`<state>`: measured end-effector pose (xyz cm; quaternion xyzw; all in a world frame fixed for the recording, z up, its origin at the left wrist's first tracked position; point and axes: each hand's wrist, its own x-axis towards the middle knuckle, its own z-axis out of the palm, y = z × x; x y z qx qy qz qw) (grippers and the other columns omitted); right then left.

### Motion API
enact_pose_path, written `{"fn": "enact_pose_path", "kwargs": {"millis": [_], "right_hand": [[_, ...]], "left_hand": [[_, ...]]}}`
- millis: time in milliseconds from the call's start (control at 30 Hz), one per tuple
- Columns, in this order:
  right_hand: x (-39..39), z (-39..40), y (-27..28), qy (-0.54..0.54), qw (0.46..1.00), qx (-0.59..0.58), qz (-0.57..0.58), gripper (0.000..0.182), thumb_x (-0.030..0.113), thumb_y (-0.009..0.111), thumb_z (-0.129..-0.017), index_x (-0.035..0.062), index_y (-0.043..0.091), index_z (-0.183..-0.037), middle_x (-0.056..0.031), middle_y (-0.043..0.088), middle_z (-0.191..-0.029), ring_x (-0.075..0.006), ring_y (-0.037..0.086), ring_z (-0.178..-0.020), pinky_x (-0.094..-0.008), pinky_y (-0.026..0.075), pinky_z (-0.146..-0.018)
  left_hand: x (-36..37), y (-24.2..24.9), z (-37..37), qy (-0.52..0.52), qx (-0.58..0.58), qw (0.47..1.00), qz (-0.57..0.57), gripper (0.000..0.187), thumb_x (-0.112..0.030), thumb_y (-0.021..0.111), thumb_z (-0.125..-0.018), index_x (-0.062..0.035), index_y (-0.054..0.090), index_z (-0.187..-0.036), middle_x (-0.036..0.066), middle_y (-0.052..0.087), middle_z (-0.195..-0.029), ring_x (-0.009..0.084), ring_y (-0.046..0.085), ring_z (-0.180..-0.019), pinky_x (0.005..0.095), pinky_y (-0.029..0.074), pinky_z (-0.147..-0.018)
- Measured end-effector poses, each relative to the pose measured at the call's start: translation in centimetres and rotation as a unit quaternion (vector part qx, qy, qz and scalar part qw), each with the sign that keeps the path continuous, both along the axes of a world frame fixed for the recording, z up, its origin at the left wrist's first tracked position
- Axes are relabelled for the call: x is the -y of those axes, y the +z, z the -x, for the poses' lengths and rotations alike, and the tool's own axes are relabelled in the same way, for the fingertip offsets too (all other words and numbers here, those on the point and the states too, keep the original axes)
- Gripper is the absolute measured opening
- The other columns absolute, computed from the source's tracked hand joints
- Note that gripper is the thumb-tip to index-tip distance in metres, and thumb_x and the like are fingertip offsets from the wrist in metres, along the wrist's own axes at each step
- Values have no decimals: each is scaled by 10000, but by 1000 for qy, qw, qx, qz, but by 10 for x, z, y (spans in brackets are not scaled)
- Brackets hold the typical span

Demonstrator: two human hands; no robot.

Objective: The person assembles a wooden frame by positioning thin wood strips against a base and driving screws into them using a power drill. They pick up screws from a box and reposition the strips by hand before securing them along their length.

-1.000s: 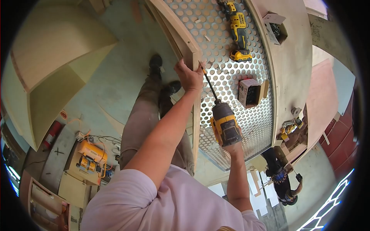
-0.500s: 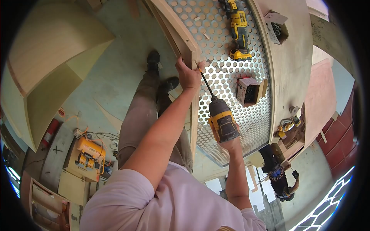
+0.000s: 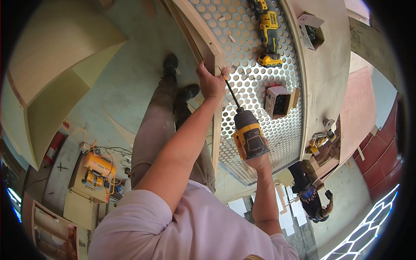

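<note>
My right hand (image 3: pixel 259 161) is wrapped round the grip of a yellow and black cordless drill (image 3: pixel 250 135). Its long dark bit (image 3: pixel 232 93) slants up to the corner of a wooden frame (image 3: pixel 212 45). At that corner, my left hand (image 3: pixel 212 82) pinches the frame, with its thumb and fingers on either side of the wood. The tip of the bit sits close by the left fingers, and its exact contact is too small to make out. Beneath the drill lies a perforated metal sheet (image 3: pixel 242 65).
On the sheet rest a yellow cordless multi-tool (image 3: pixel 269 32) and an open box of screws (image 3: pixel 278 102). Another screw box (image 3: pixel 311 32) stands on the wooden panel. A yellow compressor (image 3: pixel 99 169) is at lower left, curved plywood (image 3: pixel 60 56) at left. Another person (image 3: pixel 312 199) is at lower right.
Both hands and the drill hold nearly the same place at the frame corner. The view has shifted slightly, and the person at lower right has moved a little.
</note>
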<state>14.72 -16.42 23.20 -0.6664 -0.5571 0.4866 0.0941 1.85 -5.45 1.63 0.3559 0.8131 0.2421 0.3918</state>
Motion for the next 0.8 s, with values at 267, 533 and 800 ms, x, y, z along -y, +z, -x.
{"fn": "enact_pose_path", "kwargs": {"millis": [267, 533, 800], "right_hand": [[-34, 27, 27, -11, 999, 45, -3, 445, 45, 794, -725, 34, 660, -1150, -135, 720, -1054, -286, 737, -915, -344, 582, -799], [-64, 47, 46, -31, 997, 56, 30, 475, 52, 801, -719, 40, 669, -1175, -118, 767, -972, -263, 761, -895, -333, 584, -803], [-79, 60, 53, -68, 992, 53, 91, 452, 52, 796, -724, 26, 670, -1158, -123, 764, -970, -269, 765, -879, -340, 588, -783]], "left_hand": [[-2, 3, 1, 17, 18, 1000, 6, 954, -504, 863, -752, -81, 347, -1434, 203, 472, -1386, 427, 578, -1207, 524, 535, -912], [-11, 18, 0, 29, 76, 982, 168, 894, -645, 766, -802, -103, 423, -1425, 261, 712, -1127, 489, 672, -1051, 552, 543, -846], [-14, 18, 6, -3, 102, 982, 160, 915, -496, 813, -792, -70, 379, -1476, 250, 726, -1099, 459, 689, -1025, 500, 552, -863]]}}
